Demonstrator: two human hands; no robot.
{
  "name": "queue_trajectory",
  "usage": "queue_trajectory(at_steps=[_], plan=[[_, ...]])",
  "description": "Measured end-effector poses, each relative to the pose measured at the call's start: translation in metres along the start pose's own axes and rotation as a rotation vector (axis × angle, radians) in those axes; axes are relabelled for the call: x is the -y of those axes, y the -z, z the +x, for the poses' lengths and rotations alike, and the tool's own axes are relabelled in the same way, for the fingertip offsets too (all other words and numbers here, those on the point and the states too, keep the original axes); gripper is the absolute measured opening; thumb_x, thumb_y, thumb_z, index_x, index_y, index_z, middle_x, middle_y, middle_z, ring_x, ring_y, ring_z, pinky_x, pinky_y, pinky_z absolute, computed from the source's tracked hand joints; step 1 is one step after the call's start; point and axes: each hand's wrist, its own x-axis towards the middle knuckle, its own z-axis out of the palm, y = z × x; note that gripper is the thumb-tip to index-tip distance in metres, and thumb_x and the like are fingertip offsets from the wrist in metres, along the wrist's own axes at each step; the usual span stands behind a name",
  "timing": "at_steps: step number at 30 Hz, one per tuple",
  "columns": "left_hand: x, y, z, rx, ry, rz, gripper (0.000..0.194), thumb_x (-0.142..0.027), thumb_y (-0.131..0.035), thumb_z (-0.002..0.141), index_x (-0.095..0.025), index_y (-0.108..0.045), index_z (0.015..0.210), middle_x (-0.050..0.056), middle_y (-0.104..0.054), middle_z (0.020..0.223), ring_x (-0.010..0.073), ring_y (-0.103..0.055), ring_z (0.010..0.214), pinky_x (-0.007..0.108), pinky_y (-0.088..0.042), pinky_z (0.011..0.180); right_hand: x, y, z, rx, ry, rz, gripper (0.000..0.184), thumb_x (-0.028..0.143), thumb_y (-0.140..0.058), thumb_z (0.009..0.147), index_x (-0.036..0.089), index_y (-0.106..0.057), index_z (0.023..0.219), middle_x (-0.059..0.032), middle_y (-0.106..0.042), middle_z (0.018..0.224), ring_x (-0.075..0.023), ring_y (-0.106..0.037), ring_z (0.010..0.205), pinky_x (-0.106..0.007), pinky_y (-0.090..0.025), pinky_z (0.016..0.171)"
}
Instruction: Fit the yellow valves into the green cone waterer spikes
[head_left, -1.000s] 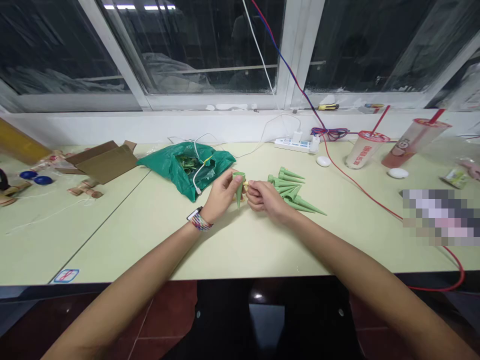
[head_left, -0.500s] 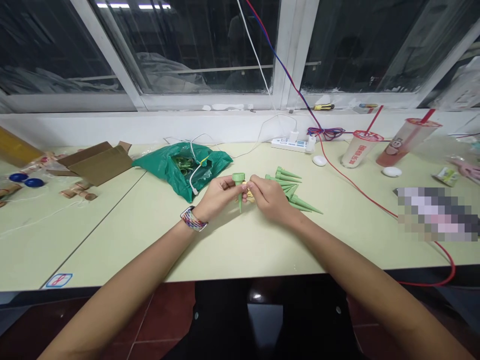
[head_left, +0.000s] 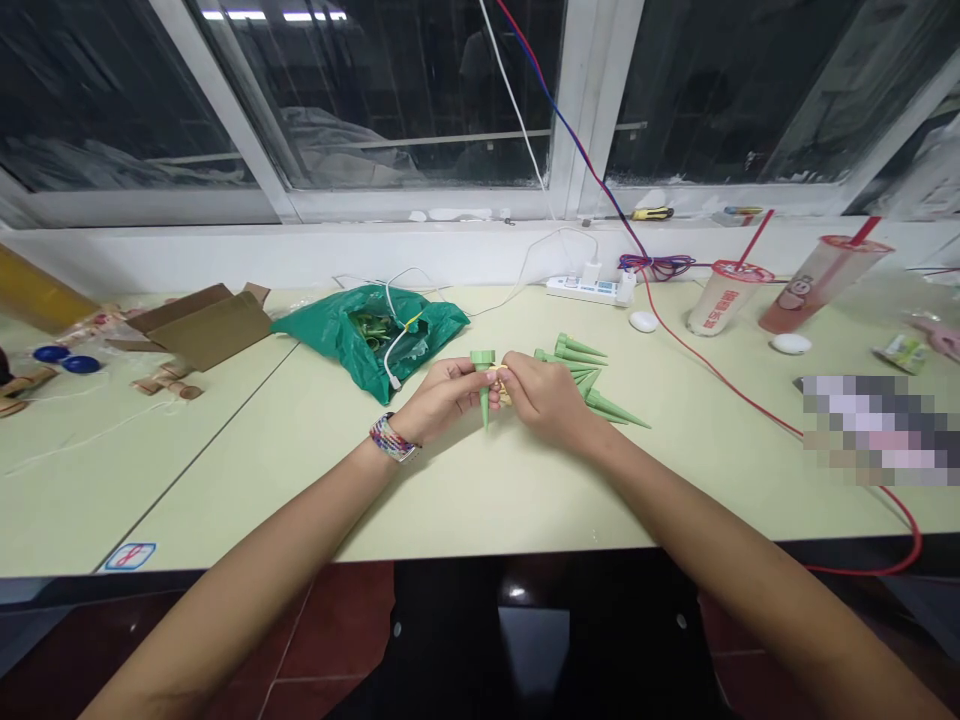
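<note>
My left hand (head_left: 441,400), with a woven band at the wrist, is closed on a green plastic watering spike (head_left: 484,358). The spike stands upright, wide cap on top and point down. Against it, my right hand (head_left: 549,402) pinches a small pale yellow piece (head_left: 504,390), mostly covered by the fingers; its kind cannot be made out. Both hands' fingertips meet just above the table. Beyond my right hand lie several more green spikes (head_left: 616,408), partly hidden by it. To the left of my hands rests a green plastic bag (head_left: 315,322), its mouth open on green pieces inside.
Behind stands a white power strip (head_left: 581,290) with cables. Two drink cups, one whitish (head_left: 716,305) and one pink (head_left: 802,300), are at the right, near a red cable (head_left: 720,375). A cardboard box (head_left: 217,330) and wooden pieces (head_left: 169,380) lie left.
The whole view has shifted slightly to the left. My hands keep nearly the same pose around the spike and the yellow piece.
</note>
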Motion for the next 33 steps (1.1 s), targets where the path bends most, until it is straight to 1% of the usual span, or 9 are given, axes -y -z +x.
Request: queue_trajectory(at_steps=[3,7,11,14,19,23,26,29,33], plan=[[-0.005,0.002,-0.002,-0.015,-0.066,0.137,0.030,-0.042,-0.085,0.082,-0.014,-0.074,0.084,0.006,-0.072,0.074,0.0166,-0.069,0.069,0.029,-0.056,0.069,0.002,-0.002,-0.002,0.047,-0.004,0.158,0.033,0.038,-0.040,0.107,0.021,-0.048,0.080,-0.0011,-0.057,0.072,-0.0149,-0.047,0.066,-0.029,-0.034,0.067],[-0.006,-0.001,-0.006,-0.139,-0.187,0.398,0.029,-0.042,-0.084,0.081,-0.015,-0.073,0.086,0.006,-0.074,0.074,0.0176,-0.068,0.067,0.027,-0.053,0.061,0.004,-0.011,0.001,0.012,-0.242,0.653,0.042,0.050,-0.049,0.102,0.023,-0.041,0.070,0.0064,-0.033,0.058,-0.0111,-0.029,0.051,-0.027,-0.026,0.054],[-0.001,-0.004,-0.008,-0.297,-0.464,0.679,0.020,-0.034,-0.081,0.082,-0.017,-0.072,0.077,0.004,-0.069,0.074,0.0143,-0.062,0.069,0.025,-0.050,0.063,0.001,-0.012,0.007,0.227,-0.521,0.974,0.052,0.059,-0.053,0.096,0.026,-0.026,0.066,0.0117,-0.015,0.053,-0.0085,-0.010,0.044,-0.026,-0.015,0.046],[0.000,-0.003,-0.007,-0.290,-0.421,0.642,0.020,-0.036,-0.082,0.082,-0.017,-0.073,0.079,0.004,-0.070,0.074,0.0148,-0.062,0.067,0.025,-0.050,0.061,0.000,-0.009,0.006,0.199,-0.477,0.749,0.050,0.059,-0.045,0.101,0.026,-0.030,0.066,0.0090,-0.021,0.053,-0.0102,-0.019,0.046,-0.027,-0.020,0.048],[-0.004,0.000,-0.003,-0.036,-0.067,0.122,0.030,-0.043,-0.086,0.079,-0.015,-0.074,0.079,0.005,-0.071,0.072,0.0158,-0.066,0.064,0.028,-0.055,0.063,0.001,-0.006,-0.004,-0.001,0.010,0.021,0.029,0.039,-0.039,0.107,0.023,-0.046,0.084,-0.0039,-0.062,0.078,-0.0173,-0.049,0.066,-0.031,-0.031,0.064],[-0.006,-0.004,-0.003,0.000,-0.027,0.028,0.034,-0.043,-0.087,0.077,-0.014,-0.072,0.074,0.005,-0.068,0.069,0.0134,-0.062,0.059,0.027,-0.053,0.061,-0.001,-0.007,-0.007,-0.007,0.054,-0.055,0.028,0.036,-0.039,0.107,0.024,-0.043,0.083,-0.0052,-0.063,0.079,-0.0184,-0.050,0.066,-0.032,-0.031,0.065],[-0.007,-0.006,-0.005,-0.066,-0.108,0.173,0.033,-0.045,-0.087,0.078,-0.015,-0.073,0.079,0.005,-0.070,0.069,0.0162,-0.065,0.062,0.028,-0.052,0.060,0.002,-0.013,-0.006,-0.025,-0.021,0.185,0.033,0.040,-0.038,0.108,0.024,-0.043,0.079,-0.0024,-0.059,0.074,-0.0167,-0.049,0.066,-0.031,-0.036,0.068],[-0.007,-0.006,-0.008,-0.158,-0.188,0.391,0.030,-0.043,-0.086,0.079,-0.017,-0.073,0.079,0.004,-0.070,0.068,0.0166,-0.063,0.061,0.027,-0.048,0.057,0.006,-0.019,-0.003,-0.045,-0.238,0.615,0.041,0.047,-0.043,0.104,0.025,-0.036,0.070,0.0050,-0.036,0.057,-0.0131,-0.033,0.052,-0.029,-0.032,0.057],[-0.004,-0.003,-0.011,-0.255,-0.414,0.715,0.018,-0.033,-0.082,0.080,-0.019,-0.072,0.077,0.005,-0.069,0.075,0.0170,-0.060,0.071,0.029,-0.048,0.066,0.003,-0.015,0.006,0.227,-0.605,1.026,0.044,0.048,-0.046,0.098,0.026,-0.026,0.066,0.0111,-0.014,0.052,-0.0095,-0.010,0.043,-0.028,-0.017,0.046]])
